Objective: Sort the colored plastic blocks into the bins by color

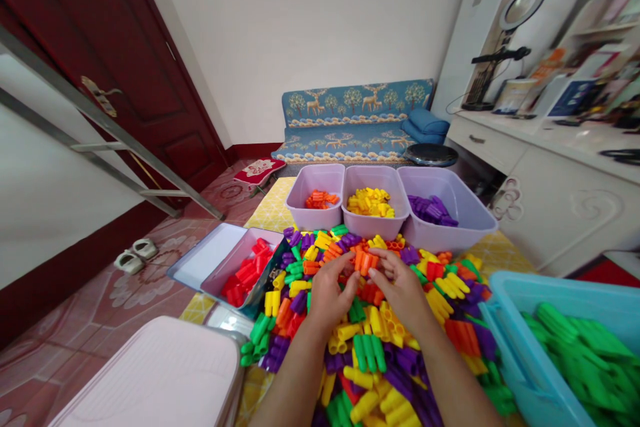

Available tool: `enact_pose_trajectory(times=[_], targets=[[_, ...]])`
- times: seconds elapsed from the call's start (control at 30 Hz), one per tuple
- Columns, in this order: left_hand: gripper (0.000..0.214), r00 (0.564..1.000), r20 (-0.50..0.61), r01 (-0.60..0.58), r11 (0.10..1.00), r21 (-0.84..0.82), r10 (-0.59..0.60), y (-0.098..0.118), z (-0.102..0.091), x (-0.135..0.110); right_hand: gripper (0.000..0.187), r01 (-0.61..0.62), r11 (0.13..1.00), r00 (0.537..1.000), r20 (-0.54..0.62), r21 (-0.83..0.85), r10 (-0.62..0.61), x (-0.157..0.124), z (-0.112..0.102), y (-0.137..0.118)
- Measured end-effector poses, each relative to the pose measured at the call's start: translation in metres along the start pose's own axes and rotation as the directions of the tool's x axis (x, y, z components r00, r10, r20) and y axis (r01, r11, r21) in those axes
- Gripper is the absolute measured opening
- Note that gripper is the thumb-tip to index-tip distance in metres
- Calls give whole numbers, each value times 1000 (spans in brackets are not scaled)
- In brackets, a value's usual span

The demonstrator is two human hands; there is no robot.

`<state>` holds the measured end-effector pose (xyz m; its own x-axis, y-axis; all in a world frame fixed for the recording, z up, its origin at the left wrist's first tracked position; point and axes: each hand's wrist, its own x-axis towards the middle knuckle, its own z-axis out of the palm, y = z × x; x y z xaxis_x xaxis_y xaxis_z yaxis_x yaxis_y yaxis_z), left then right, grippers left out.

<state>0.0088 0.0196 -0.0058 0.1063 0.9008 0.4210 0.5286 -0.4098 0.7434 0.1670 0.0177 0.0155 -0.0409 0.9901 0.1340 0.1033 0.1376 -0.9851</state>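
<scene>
A big heap of coloured plastic tube blocks (380,340) covers the mat in front of me. My left hand (330,293) and my right hand (400,290) rest side by side on top of the heap. Together their fingertips pinch an orange block (364,260) at the far side of the pile. Beyond it stand three lilac bins: one with orange blocks (320,200), one with yellow blocks (371,203), one with purple blocks (433,210).
A lilac bin of red blocks (245,273) lies at the left on a pale lid (200,260). A blue bin of green blocks (575,347) sits at the right. A pink case (155,373) is near left. A ladder, a dark door, a sofa and white cabinets surround the mat.
</scene>
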Motion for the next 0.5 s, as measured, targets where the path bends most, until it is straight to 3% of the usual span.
enact_pose_trajectory(times=[0.13,0.3,0.5], targets=[[32,1000,14,2,994,-110,-1,1,-1,0,36,13,999,1000,9,52,-13,0,2,2],[30,1000,-1,28,977,-211,-29,5,0,0,31,47,996,999,4,-80,-47,1,0,8],[15,998,40,45,984,-174,-38,5,1,1,28,56,996,998,1,-75,-57,1,0,7]])
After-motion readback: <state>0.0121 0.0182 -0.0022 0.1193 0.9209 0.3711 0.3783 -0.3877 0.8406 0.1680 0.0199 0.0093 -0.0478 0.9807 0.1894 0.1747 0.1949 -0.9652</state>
